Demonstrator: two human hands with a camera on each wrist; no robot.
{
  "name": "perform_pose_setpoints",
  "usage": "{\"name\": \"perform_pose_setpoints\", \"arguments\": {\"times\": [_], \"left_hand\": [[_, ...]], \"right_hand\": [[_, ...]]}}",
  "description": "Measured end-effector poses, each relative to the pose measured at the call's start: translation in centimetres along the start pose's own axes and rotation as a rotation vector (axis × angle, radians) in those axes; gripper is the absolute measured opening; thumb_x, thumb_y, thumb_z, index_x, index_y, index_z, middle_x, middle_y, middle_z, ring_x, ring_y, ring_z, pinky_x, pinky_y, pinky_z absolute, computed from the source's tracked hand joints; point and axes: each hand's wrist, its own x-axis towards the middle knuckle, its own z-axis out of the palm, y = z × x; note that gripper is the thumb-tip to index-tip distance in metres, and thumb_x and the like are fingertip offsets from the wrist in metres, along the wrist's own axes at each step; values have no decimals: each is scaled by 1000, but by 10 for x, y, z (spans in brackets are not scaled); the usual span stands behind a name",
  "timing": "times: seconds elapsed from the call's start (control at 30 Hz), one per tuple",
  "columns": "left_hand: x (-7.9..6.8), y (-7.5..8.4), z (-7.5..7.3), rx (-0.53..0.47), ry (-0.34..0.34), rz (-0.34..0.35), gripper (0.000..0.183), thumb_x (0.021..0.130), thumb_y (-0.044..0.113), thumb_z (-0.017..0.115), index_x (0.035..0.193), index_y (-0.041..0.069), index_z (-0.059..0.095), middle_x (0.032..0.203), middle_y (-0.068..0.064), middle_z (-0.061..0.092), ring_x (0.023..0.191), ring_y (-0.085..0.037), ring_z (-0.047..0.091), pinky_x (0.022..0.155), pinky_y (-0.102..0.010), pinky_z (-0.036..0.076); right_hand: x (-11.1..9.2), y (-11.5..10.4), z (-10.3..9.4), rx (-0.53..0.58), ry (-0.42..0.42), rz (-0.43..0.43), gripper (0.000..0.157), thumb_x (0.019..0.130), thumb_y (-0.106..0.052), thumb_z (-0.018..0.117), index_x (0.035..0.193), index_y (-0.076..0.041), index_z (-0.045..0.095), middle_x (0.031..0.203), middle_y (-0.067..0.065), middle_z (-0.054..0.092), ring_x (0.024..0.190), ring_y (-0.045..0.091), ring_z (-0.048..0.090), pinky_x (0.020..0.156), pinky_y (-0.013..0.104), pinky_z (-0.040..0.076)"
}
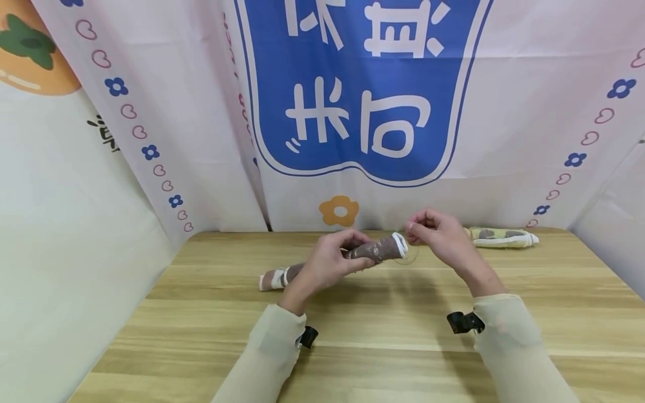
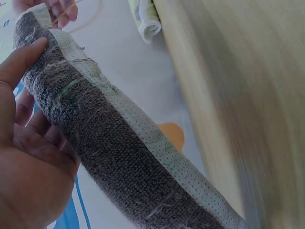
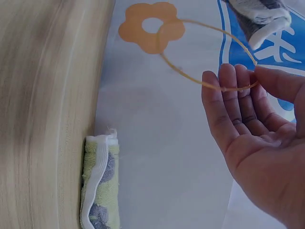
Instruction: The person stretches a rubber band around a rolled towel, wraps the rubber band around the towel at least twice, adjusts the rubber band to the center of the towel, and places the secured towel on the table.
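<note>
My left hand (image 1: 327, 258) grips a rolled-up towel (image 1: 385, 249), its thumb on one side and fingers on the other. The roll is grey-brown with a white edge strip, and it slants up to the right above the wooden table. In the left wrist view, loose threads show on the grey pile (image 2: 109, 129). Close to the roll's right end, my right hand (image 1: 445, 240) pinches a thin orange rubber band (image 3: 209, 85) between thumb and fingers. The band hangs as an open loop, apart from the roll's end in the right wrist view.
A second rolled towel (image 1: 505, 238), yellow-green with grey patches and a white edge, lies at the table's back right. The wooden table (image 1: 383, 347) ends against a printed cloth (image 1: 524, 140) hanging behind it. More cloth covers both sides.
</note>
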Motion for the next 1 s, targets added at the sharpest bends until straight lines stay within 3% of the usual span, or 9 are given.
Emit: {"name": "perform_pose_setpoints", "arguments": {"times": [0.3,0.5,0.77,1.0], "left_hand": [[3,-9,11,188,-51,52,23,88,17,91,107,18,79,93,7,74,82,-8,65,73,-28,55],[6,-11,16,228,-47,44,28,87,18,91,112,18,78,97,5,76,84,-9,67,75,-29,55],[7,-12,16,263,-25,52,48,89,20,90,134,19,73,98,3,76,82,-10,65,74,-30,53],[6,-13,17,256,-20,105,47,92,18,86,137,20,73,108,0,76,87,-13,65,76,-32,53]], "right_hand": [[0,4,4,-91,-16,4,22,110,-18,62,116,4,65,103,18,71,96,30,71,84,32,61],[2,6,12,-146,-36,-47,17,108,-17,64,111,-1,69,98,12,71,90,28,70,83,43,60],[1,-1,17,-257,-38,-138,11,103,-15,73,105,-6,78,89,6,71,77,22,63,62,31,51],[-1,-7,22,-331,-42,-190,5,98,-13,78,97,-13,83,88,-1,74,78,20,63,64,31,51]]}}
